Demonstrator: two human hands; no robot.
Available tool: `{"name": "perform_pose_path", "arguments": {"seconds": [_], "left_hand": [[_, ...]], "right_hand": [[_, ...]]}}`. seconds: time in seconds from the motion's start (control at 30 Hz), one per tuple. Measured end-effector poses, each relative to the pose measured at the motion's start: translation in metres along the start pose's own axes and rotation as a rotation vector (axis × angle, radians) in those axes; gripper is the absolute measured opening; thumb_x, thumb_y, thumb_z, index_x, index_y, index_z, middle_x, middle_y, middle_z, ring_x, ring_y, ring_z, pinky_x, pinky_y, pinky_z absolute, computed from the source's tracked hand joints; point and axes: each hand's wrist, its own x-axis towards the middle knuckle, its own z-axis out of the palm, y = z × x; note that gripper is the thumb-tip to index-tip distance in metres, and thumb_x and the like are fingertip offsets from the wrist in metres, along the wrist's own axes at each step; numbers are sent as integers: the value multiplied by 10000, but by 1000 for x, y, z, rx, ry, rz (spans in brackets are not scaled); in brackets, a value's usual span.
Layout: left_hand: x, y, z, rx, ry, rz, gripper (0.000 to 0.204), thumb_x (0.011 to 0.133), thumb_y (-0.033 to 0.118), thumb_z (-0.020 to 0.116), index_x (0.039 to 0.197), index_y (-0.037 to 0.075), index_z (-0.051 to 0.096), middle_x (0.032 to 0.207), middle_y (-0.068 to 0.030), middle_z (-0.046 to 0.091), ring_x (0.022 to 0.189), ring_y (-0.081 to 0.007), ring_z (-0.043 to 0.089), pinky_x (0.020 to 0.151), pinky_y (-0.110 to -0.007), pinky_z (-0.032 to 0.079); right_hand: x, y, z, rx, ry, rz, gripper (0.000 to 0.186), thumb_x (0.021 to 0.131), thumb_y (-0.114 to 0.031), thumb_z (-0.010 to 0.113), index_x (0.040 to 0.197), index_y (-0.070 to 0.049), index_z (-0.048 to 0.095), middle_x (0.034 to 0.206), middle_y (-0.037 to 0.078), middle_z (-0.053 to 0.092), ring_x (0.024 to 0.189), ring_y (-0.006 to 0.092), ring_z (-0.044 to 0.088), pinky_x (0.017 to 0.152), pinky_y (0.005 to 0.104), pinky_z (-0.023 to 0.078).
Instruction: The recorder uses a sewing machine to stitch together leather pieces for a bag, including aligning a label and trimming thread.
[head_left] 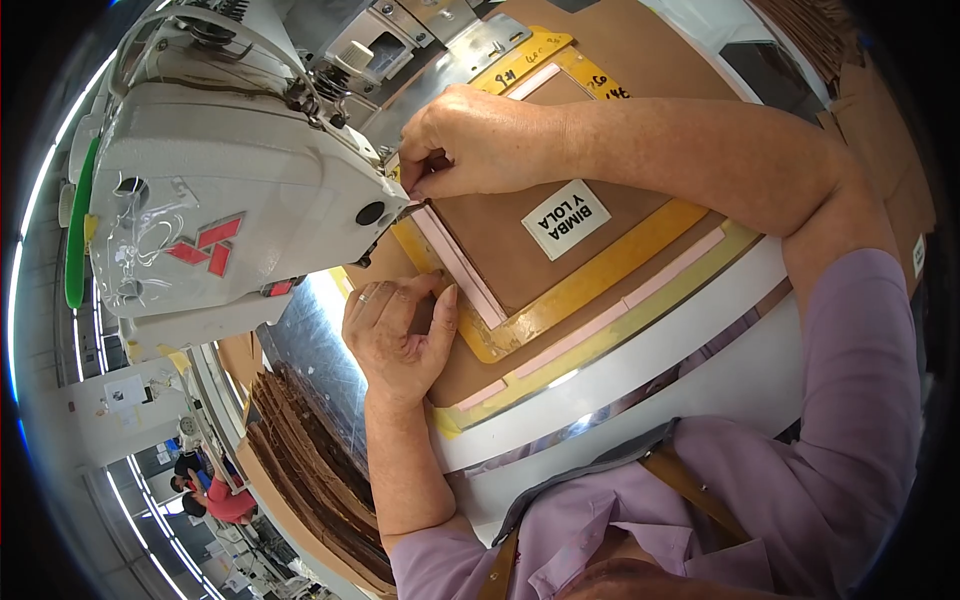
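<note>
A flat brown panel [620,235] with a white label [566,220] lies in a yellow template frame [600,270] under the head of a white sewing machine [250,190]. A pale pink strip [462,265] runs along the panel's left edge. My right hand [480,140] is at the strip's far end, close to the needle area, its thumb and fingers pinched together. What they pinch is too small to make out. My left hand [400,335], wearing a ring, rests beside the frame's left edge, near the strip's middle. Its thumb and fingers are apart, with nothing seen between them.
A stack of brown pieces [310,470] stands at the lower left, beside a shiny metal surface [320,350]. More brown pieces [885,150] lie at the far right. A metal plate [490,50] joins the frame's far side. People [225,500] sit in the left background.
</note>
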Motion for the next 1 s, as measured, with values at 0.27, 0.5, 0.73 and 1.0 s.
{"name": "perform_pose_path", "arguments": {"seconds": [0.27,0.5,0.73,1.0], "left_hand": [[-1,-1,1,2,-9,-2,141,805,173,817,880,88,733,778,-57,712,702,-257,651,698,-378,482],[0,2,-1,6,-12,-13,135,811,171,816,871,90,727,781,-52,712,707,-248,648,694,-370,480],[0,4,-3,16,-47,-66,105,831,133,811,918,82,782,794,-67,714,736,-242,644,711,-342,495],[0,2,-1,-4,-18,-26,116,828,162,812,895,98,742,790,-41,722,703,-244,650,687,-368,476]], "right_hand": [[0,-4,-6,130,-148,101,173,892,-147,758,1002,-15,734,895,87,739,818,212,711,766,330,569],[-3,4,-4,-27,-131,-171,117,886,-154,742,893,-39,762,866,66,716,782,203,700,696,329,556],[-2,11,-3,-324,-147,-496,128,866,-170,663,784,-88,718,843,28,690,822,256,694,705,389,552],[-7,12,-10,-526,-213,-523,34,842,-91,697,862,-64,703,913,63,692,860,217,708,768,373,571]]}}
